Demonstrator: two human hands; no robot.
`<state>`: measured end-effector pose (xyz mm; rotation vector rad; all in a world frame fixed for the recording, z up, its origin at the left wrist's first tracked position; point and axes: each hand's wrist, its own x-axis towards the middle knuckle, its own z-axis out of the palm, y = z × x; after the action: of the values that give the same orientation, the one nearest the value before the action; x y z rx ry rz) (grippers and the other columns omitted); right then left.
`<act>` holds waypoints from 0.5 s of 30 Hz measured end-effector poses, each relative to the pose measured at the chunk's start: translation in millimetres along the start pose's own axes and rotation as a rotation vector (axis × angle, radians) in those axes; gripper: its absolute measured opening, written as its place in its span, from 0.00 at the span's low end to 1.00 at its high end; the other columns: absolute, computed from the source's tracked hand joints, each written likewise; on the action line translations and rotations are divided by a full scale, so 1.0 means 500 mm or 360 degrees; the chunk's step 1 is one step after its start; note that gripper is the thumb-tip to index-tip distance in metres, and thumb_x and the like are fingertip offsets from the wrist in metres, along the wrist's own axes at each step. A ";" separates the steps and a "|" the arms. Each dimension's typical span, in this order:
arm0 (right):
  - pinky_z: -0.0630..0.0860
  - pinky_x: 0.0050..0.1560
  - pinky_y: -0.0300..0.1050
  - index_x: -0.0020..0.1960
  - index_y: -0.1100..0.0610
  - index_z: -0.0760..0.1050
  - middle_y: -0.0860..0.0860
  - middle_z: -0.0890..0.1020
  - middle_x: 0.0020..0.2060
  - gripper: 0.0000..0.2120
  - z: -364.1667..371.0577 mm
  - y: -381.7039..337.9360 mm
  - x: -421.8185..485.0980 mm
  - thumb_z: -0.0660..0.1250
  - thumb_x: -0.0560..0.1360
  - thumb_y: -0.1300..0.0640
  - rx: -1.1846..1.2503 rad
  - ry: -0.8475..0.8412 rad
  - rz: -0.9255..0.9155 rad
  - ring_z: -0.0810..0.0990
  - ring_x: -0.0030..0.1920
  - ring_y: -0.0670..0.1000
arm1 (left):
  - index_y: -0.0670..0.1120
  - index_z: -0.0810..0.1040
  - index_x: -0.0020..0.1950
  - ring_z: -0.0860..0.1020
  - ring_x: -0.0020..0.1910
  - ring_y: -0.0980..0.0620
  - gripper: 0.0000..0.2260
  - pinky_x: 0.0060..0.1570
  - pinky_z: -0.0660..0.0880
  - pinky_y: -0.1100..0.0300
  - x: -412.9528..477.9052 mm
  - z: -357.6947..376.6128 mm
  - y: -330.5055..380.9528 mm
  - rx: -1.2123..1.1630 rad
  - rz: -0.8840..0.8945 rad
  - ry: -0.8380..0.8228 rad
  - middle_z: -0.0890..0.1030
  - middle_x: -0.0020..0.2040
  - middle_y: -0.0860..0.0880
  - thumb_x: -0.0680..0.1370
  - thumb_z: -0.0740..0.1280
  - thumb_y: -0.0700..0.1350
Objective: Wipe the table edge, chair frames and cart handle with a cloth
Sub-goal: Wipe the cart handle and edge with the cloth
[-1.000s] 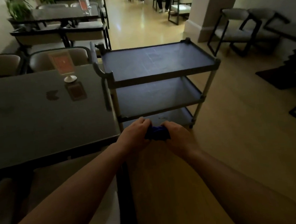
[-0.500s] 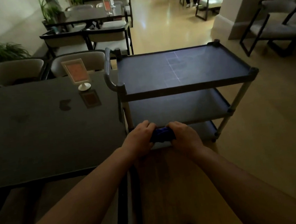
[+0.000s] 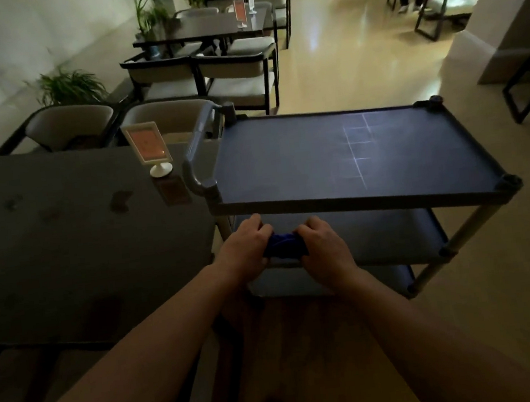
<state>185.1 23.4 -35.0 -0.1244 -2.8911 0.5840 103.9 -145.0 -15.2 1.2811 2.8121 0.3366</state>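
A bunched blue cloth (image 3: 284,250) is held between my left hand (image 3: 245,248) and my right hand (image 3: 324,247), both closed on its ends, in front of the middle shelf of a three-shelf service cart (image 3: 355,198). The cart's grey handle (image 3: 197,162) curves up at its left end, beside the dark table (image 3: 65,241). Two padded chairs (image 3: 69,123) with black frames stand at the table's far side.
A small sign holder (image 3: 150,150) stands on the table near the cart handle. More tables and chairs (image 3: 210,62) and potted plants (image 3: 68,87) line the left wall. A pillar (image 3: 500,28) and a black chair frame (image 3: 529,87) are at the right. A person sits far back.
The view has closed in on the cart and shifted right to left. Both hands stay clasped on the blue cloth, now level with the cart's middle shelf.
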 end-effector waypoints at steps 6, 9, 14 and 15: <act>0.76 0.46 0.44 0.56 0.53 0.74 0.51 0.74 0.50 0.15 0.024 0.056 0.136 0.72 0.71 0.56 0.0009 -0.0049 -0.0030 0.73 0.47 0.48 | 0.46 0.74 0.59 0.72 0.52 0.49 0.18 0.53 0.75 0.52 0.133 0.008 -0.074 0.0104 -0.0014 -0.0077 0.71 0.56 0.46 0.71 0.72 0.46; 0.78 0.44 0.48 0.55 0.54 0.74 0.52 0.75 0.49 0.13 0.037 0.080 0.228 0.71 0.72 0.56 0.0013 -0.0049 0.0001 0.75 0.45 0.51 | 0.45 0.74 0.57 0.72 0.52 0.45 0.17 0.52 0.75 0.49 0.220 0.015 -0.130 0.0144 0.0014 -0.0094 0.72 0.55 0.44 0.70 0.72 0.45; 0.78 0.46 0.50 0.58 0.53 0.72 0.53 0.75 0.51 0.18 0.060 0.107 0.369 0.71 0.70 0.59 0.0040 -0.0110 0.0075 0.75 0.48 0.53 | 0.46 0.72 0.56 0.74 0.50 0.44 0.17 0.45 0.72 0.52 0.345 0.022 -0.213 0.0131 0.0056 -0.0096 0.73 0.54 0.44 0.70 0.71 0.45; 0.78 0.48 0.51 0.59 0.53 0.72 0.54 0.75 0.52 0.19 0.066 0.113 0.395 0.72 0.71 0.59 0.0040 -0.0114 0.0086 0.75 0.50 0.53 | 0.46 0.71 0.58 0.74 0.51 0.44 0.18 0.45 0.72 0.51 0.368 0.025 -0.229 0.0128 0.0070 -0.0106 0.73 0.55 0.44 0.70 0.70 0.45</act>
<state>-12.3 86.3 -54.0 -0.1819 -2.9567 0.6471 -101.1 -78.0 -40.6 1.3453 2.7717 0.1800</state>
